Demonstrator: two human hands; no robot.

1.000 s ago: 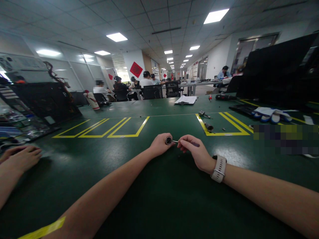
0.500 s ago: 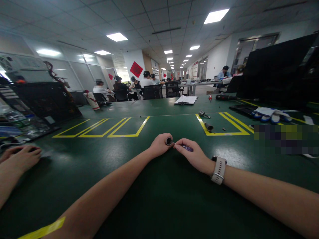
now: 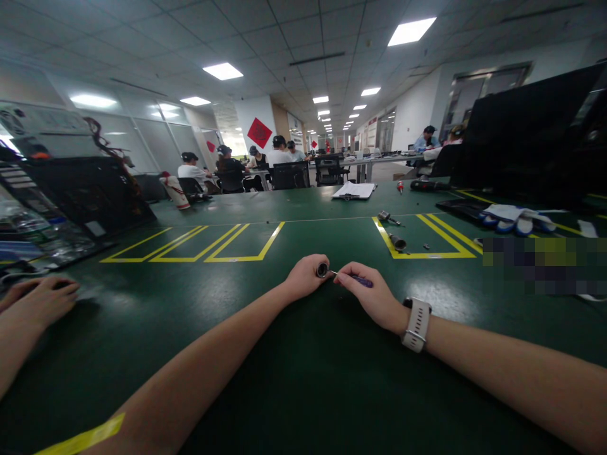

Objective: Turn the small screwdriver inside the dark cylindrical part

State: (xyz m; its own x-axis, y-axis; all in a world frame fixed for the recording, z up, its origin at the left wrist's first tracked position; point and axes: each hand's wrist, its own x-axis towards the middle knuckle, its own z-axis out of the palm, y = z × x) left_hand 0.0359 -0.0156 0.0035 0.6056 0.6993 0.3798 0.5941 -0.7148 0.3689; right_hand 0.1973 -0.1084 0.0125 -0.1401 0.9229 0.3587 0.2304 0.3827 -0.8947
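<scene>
My left hand [image 3: 307, 275] is closed around a short hollow metal cylinder [image 3: 322, 270], whose dark open end faces me. In my right hand [image 3: 364, 287] is a small screwdriver with a purple handle [image 3: 363, 282], its thin shaft pointing left at the cylinder's rim. Whether the tip touches the metal is too small to tell. Both hands are close together just above the green table [image 3: 284, 379]. Beyond them, inside a yellow taped box, lie another metal cylinder [image 3: 397, 242], a metal part with a shaft [image 3: 389, 218] and a tiny piece [image 3: 425, 246].
Another person's hand [image 3: 45, 303] rests on the table at the left. At the back lie a clipboard [image 3: 355, 190] and a dark power tool [image 3: 429, 185]. White and blue gloves [image 3: 516, 218] sit at the right, near a black monitor [image 3: 535, 139]. Yellow tape marks the tabletop.
My right hand has shifted slightly to the right with the screwdriver, drawing its shaft a little away from the cylinder. The left hand has barely moved.
</scene>
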